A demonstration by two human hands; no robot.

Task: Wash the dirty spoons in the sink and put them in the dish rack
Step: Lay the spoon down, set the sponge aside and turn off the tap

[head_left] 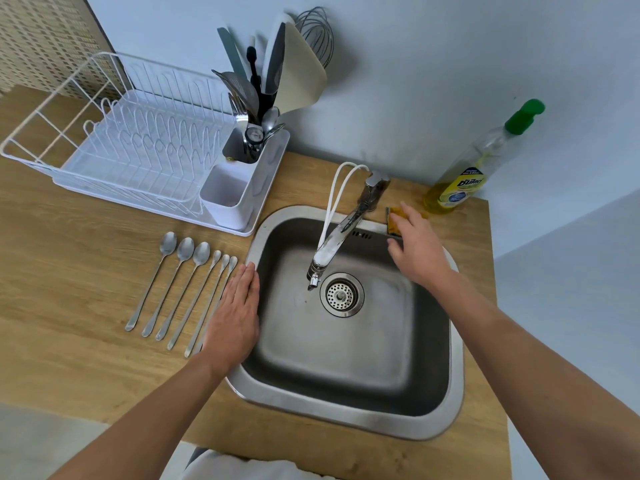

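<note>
Several long-handled metal spoons [173,282] lie side by side on the wooden counter, left of the steel sink [349,424]. My left hand [235,313] rests flat on the sink's left rim, fingers together, covering the handle of the rightmost spoon. My right hand [417,247] reaches over the sink's back right corner, fingers spread, its fingertips on a yellow sponge [394,221] that sits on the rim; no grip is visible. The white dish rack [145,147] stands at the back left. No water runs from the faucet [332,244].
A white cutlery holder [239,188] on the rack's right end holds knives, utensils and a whisk. A dish soap bottle [474,168] with a green pump stands at the back right by the wall. The counter's right edge lies just past the sink.
</note>
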